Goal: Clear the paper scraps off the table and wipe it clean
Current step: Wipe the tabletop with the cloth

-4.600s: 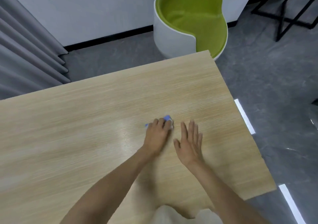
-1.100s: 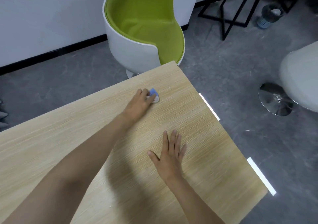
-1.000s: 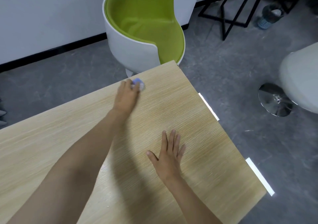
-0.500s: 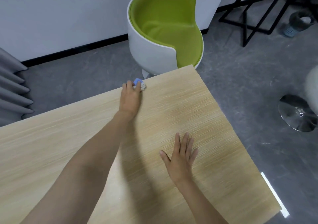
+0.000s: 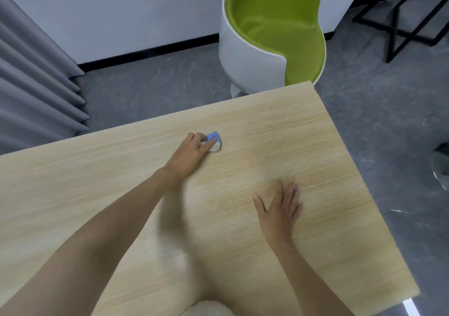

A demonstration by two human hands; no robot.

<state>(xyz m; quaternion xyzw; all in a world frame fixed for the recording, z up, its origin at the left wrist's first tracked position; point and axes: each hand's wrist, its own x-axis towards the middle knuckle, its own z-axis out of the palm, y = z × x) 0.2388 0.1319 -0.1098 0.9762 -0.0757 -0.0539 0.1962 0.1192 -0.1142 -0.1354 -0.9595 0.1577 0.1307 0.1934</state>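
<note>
A light wooden table [image 5: 279, 145] fills the lower part of the head view. My left hand [image 5: 192, 154] reaches toward the far side and presses a small blue and white cloth [image 5: 215, 142] onto the wood, fingers curled over it. Only the cloth's front edge shows past my fingers. My right hand [image 5: 279, 208] lies flat on the table nearer to me, fingers straight and together, holding nothing. No paper scraps are visible on the tabletop.
A white tub chair with a green seat [image 5: 274, 33] stands just past the table's far right corner. Grey curtains [image 5: 31, 84] hang at the left. A black metal frame [image 5: 401, 19] stands at the upper right on the grey floor.
My left hand has drawn the cloth back from the far edge toward the middle of the table. My right hand stays flat in the same place.
</note>
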